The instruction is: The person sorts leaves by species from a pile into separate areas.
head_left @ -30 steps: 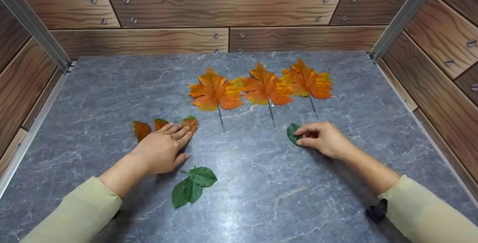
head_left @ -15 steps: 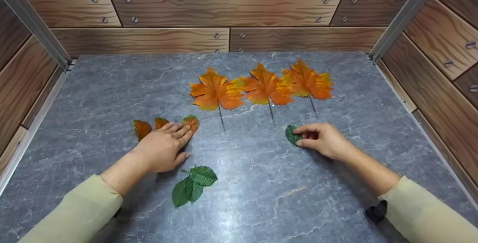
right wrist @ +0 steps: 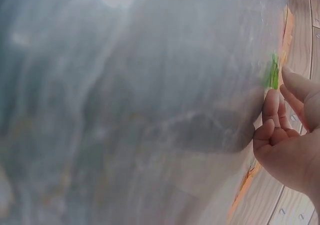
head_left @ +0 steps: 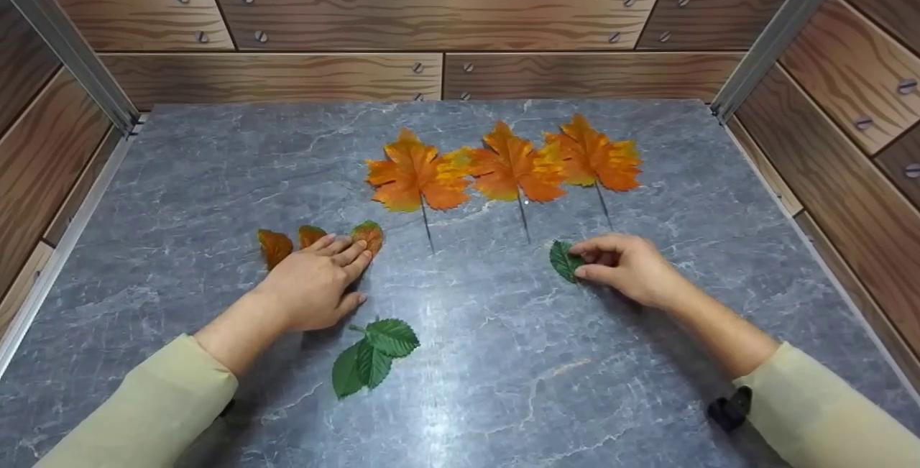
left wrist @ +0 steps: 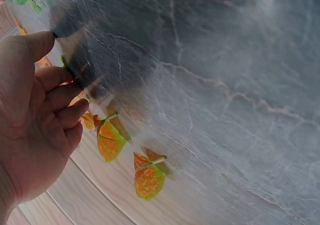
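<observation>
My left hand (head_left: 309, 287) lies with its fingers extended, their tips on the right one of three small orange-brown leaves (head_left: 369, 235); it partly covers the middle one (head_left: 310, 236), and the left one (head_left: 274, 248) is beside it. Two orange leaves (left wrist: 111, 140) show past the fingers in the left wrist view. On the right, my right hand (head_left: 636, 270) has curled fingers, with thumb and forefinger at the right edge of a small green leaf (head_left: 563, 261). That green leaf (right wrist: 273, 72) is seen edge-on at the fingertips in the right wrist view.
Three large orange maple leaves (head_left: 413, 177) with dark stems form a row behind the hands. A cluster of green leaves (head_left: 372, 356) lies nearer, right of the left forearm. Wood-patterned walls (head_left: 431, 15) and metal posts (head_left: 783, 29) bound the grey marbled table (head_left: 474, 396).
The small green leaf shifted slightly left, then stayed nearly in place while my right fingertips moved slightly right, uncovering more of it. My left hand stays on the brown leaf.
</observation>
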{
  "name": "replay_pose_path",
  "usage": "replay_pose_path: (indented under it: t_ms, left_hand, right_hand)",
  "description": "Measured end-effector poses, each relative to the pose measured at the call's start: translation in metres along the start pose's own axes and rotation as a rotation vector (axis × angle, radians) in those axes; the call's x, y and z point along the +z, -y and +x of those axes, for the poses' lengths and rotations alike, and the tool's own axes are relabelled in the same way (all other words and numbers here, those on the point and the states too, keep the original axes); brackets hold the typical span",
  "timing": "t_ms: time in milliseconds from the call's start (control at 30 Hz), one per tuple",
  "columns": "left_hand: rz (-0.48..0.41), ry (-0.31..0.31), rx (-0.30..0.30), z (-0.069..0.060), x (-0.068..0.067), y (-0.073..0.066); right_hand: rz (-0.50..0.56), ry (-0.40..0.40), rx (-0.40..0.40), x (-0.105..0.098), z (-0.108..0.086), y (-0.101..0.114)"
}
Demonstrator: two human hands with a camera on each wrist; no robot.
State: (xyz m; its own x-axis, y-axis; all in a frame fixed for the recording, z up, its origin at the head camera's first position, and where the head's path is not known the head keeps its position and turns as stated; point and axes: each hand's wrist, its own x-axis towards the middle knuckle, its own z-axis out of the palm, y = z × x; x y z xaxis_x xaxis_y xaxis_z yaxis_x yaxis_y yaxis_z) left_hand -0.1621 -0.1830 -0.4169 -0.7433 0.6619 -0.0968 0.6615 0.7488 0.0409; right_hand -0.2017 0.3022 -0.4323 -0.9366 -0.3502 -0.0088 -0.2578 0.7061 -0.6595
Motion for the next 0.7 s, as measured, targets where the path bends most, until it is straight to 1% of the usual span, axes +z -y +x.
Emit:
replay_pose_path:
  t_ms: [67,167,267,333,400,467,600,700]
  left_hand:
    - [0.003,0.002,0.0,0.0,0.0,0.0]
    - [0.0,0.009,-0.003,-0.001,-0.001,0.0]
    - [-0.002,0.006,-0.001,0.0,0.0,0.0]
    - [-0.005,0.006,-0.002,0.0,0.0,0.0]
    - [-0.005,0.007,-0.003,0.0,0.0,0.001]
    - [-0.005,0.01,-0.005,0.0,0.001,0.001]
    - [-0.002,0.011,-0.004,0.0,0.0,0.001]
    - [-0.005,0.015,-0.005,0.001,0.0,0.001]
  right_hand:
    - [-0.001,-0.009,-0.009,0.0,-0.001,0.001]
    - [-0.019,-0.036,-0.052,-0.001,-0.003,0.002]
    - [-0.066,-0.065,-0.128,-0.001,-0.005,0.004]
    - [-0.11,-0.069,-0.182,-0.002,-0.007,0.006]
    - [-0.156,-0.05,-0.238,-0.002,-0.009,0.008]
    - [-0.199,-0.015,-0.279,-0.003,-0.012,0.009]
    - [-0.262,0.044,-0.321,-0.002,-0.016,0.01]
    - [-0.275,0.057,-0.35,-0.001,-0.017,0.011]
